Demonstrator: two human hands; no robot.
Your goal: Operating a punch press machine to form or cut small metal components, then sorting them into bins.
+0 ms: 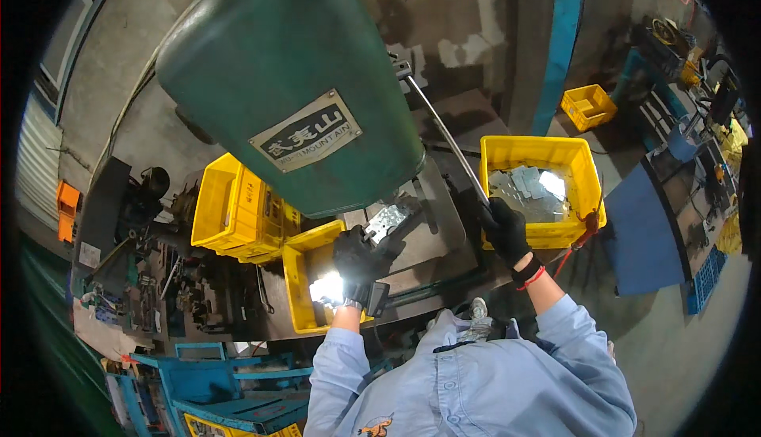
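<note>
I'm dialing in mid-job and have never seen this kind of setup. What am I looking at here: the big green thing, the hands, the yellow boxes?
This is one picture from a fisheye camera on the worker's head, looking down, so straight edges bend near the rim. The big green machine body fills the top; it looks like a hand-lever press, though its working parts are hidden under it. The person wears a light blue work jacket and black gloves. The left hand holds a small flat perforated metal plate on the machine table. The right hand grips the long metal lever. A yellow bin to the right holds similar shiny plates; another yellow bin sits below the left hand, and more yellow crates are stacked to the left.
</note>
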